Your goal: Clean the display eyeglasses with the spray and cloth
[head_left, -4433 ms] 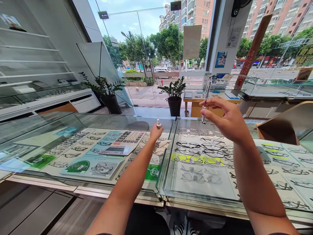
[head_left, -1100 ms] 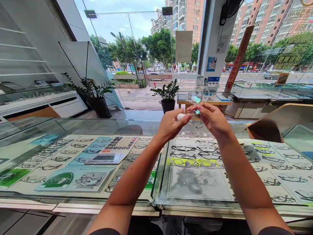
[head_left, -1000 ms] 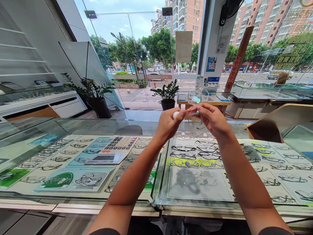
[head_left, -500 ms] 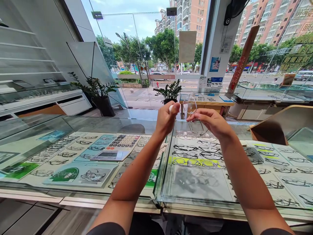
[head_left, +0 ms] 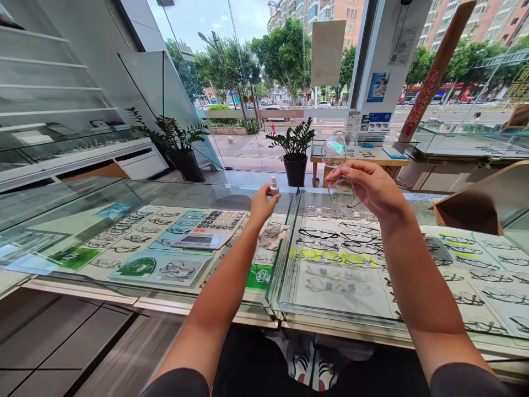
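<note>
My left hand is closed round a small white spray bottle, held upright above the glass counter. Raised to the right, my right hand pinches a pair of thin-framed glasses near the bridge. The glasses hang on edge, one lens above my fingers and the other below. A crumpled cloth lies on the counter below my left hand.
Glass display counters hold rows of eyeglasses. A calculator lies on the left counter. At the right stands a wooden stand. Potted plants stand beyond, by the window.
My left hand has moved left and down, away from the glasses, and the bottle now shows upright. The glasses have turned, so both lenses show. The view has tilted down.
</note>
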`<state>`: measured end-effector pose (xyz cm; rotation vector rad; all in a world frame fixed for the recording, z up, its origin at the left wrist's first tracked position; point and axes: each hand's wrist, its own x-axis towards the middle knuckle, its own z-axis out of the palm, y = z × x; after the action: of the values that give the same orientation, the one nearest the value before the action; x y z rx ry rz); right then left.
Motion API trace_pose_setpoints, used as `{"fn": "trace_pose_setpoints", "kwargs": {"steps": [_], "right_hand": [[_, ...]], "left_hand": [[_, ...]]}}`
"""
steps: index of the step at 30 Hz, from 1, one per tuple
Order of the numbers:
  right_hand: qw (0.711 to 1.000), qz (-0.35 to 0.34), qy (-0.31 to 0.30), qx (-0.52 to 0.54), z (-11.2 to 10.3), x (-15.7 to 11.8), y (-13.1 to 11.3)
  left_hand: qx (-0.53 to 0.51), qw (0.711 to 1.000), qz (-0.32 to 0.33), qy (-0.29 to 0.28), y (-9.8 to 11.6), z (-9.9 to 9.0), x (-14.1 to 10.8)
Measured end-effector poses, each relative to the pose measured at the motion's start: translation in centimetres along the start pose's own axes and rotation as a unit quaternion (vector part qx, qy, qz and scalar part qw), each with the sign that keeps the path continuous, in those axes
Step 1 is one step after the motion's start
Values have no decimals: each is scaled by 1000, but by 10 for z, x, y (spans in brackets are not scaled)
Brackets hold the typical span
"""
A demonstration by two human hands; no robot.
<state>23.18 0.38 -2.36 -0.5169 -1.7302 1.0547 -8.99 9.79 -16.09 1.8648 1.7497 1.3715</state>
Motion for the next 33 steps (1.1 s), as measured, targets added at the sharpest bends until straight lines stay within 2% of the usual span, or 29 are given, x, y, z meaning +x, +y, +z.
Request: {"fn": "trace_pose_setpoints", "kwargs": {"steps": [3, 7, 11, 17, 20, 23, 24, 25, 26, 27, 28, 30, 31, 33], "right_hand": [[1000, 1, 3, -6, 0, 0, -1], [1000, 6, 13, -14, -1, 0, -2], [1000, 8, 6, -14, 0, 0, -3], [1000, 13, 10, -20, 2, -2, -4], [1000, 15, 9, -25, 2, -2, -6], [1000, 12, 15, -24, 1, -3, -7], [999, 11, 19, -23, 1, -3, -8], [999, 9, 24, -22, 0, -3, -9], [999, 8, 28, -22, 0, -4, -9], [999, 6, 32, -21, -1, -4, -9], [999, 4, 34, -19, -2, -4, -9], [999, 1, 41, -12, -3, -5, -9], [999, 1, 44, -9, -4, -5, -9], [999, 8, 50, -8, -5, -5, -8]], "left_hand": [[41, 998, -40, -34, -21, 4, 0], [72, 990, -76, -96, -36, 8, 2], [91, 984, -88, -126, -40, 9, 3], [101, 984, -80, -123, -34, 6, -2], [111, 991, -64, -50, -20, 6, -6], [120, 987, -22, 106, 5, 1, -12], [115, 977, 14, 177, 15, -1, -14], [112, 970, 52, 208, 24, -5, -16], [116, 972, 77, 190, 32, -8, -18], [134, 979, 92, 125, 39, -11, -20], [166, 981, 96, 24, 44, -14, -22], [219, 960, 85, -155, 49, -16, -25], [238, 944, 74, -217, 48, -16, -27], [261, 921, 46, -284, 43, -12, -29]]}}
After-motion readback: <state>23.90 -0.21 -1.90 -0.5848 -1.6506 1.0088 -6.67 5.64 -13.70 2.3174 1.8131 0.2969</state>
